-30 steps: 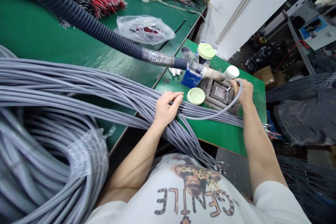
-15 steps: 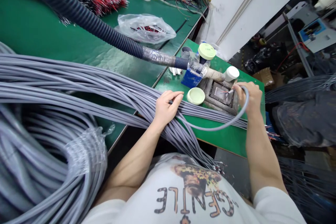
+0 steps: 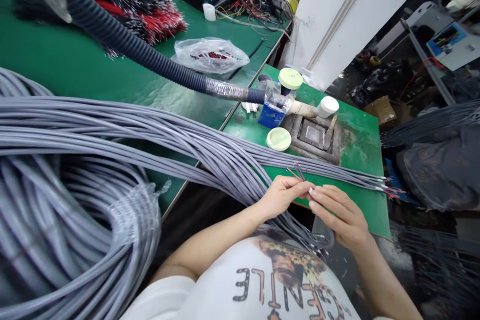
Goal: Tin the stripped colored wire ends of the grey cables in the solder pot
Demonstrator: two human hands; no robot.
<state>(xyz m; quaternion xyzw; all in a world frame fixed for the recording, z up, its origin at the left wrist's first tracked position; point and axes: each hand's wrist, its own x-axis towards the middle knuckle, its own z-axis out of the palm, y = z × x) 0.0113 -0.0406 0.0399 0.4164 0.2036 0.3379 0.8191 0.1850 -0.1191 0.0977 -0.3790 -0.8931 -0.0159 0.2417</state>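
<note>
My left hand (image 3: 280, 196) and my right hand (image 3: 337, 213) meet at the near edge of the small green table (image 3: 356, 145), just in front of my chest. My left hand's fingers pinch the end of a grey cable whose thin coloured wires (image 3: 297, 172) stick up above my fingertips. My right hand's fingertips touch the same cable end from the right, fingers closed together. A thick bundle of grey cables (image 3: 157, 140) runs from the big coil at left across the table to stripped ends (image 3: 390, 191) at the right. The square solder pot (image 3: 314, 134) sits behind.
A dark corrugated hose (image 3: 142, 55) ends over the pot beside a blue block (image 3: 270, 116). Pale green lids (image 3: 278, 138) (image 3: 290, 78) and a white jar (image 3: 327, 106) surround the pot. A plastic bag (image 3: 212, 54), red and black wire bundles (image 3: 150, 17) and tangled wiring lie on the large green bench.
My right hand left the solder pot and came back toward me with the cable end. My left hand came off the bundle and joined it. The view tilted slightly.
</note>
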